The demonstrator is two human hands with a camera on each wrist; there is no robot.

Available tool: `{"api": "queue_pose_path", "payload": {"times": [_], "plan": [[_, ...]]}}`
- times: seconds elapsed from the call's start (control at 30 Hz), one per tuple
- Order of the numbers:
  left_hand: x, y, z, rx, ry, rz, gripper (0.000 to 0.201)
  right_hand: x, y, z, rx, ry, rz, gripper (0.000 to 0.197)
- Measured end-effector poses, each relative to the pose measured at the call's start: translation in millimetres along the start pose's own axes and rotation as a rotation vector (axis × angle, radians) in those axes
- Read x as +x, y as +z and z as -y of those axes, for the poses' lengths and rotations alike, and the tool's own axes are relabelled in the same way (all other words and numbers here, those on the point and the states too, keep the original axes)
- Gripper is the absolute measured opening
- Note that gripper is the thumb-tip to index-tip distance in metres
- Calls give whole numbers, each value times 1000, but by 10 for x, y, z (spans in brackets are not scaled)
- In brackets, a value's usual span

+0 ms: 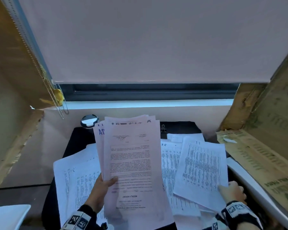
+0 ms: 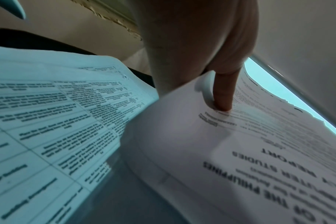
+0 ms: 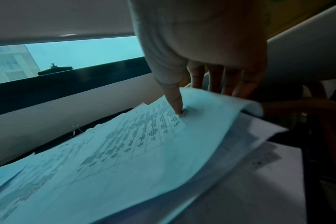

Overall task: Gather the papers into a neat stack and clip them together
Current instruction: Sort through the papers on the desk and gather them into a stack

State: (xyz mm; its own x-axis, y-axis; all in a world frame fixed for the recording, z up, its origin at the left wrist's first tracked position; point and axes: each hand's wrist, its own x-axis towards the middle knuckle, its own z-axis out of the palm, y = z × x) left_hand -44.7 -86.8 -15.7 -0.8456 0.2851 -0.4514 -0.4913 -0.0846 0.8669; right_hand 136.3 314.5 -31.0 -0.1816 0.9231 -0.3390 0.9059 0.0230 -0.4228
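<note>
My left hand grips a fanned bundle of printed papers, lifted over the desk, thumb on the top sheet headed "WEEKLY REPORT". The left wrist view shows that thumb pressing the top page. My right hand pinches the near right corner of a sheet with a printed table, raising it off the pile; its thumb lies on top of the sheet, fingers underneath. More loose papers lie spread on the dark desk mat. A small binder clip stands at the back.
Cardboard panels stand on the left and right. A round shiny object sits at the back left of the mat. Behind it are a window sill and a lowered blind with a bead chain.
</note>
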Motion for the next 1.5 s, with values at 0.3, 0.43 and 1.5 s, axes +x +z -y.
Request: {"api": "queue_pose_path", "payload": {"times": [0.3, 0.43, 1.5], "plan": [[-61, 22, -7, 52, -22, -49, 28, 50, 5, 120, 138, -120, -102, 5], [-142, -20, -12, 51, -29, -86, 24, 19, -163, 268, 300, -192, -197, 10], [-394, 261, -228, 93, 24, 96, 51, -1559, 653, 797, 845, -421, 983, 40]]}}
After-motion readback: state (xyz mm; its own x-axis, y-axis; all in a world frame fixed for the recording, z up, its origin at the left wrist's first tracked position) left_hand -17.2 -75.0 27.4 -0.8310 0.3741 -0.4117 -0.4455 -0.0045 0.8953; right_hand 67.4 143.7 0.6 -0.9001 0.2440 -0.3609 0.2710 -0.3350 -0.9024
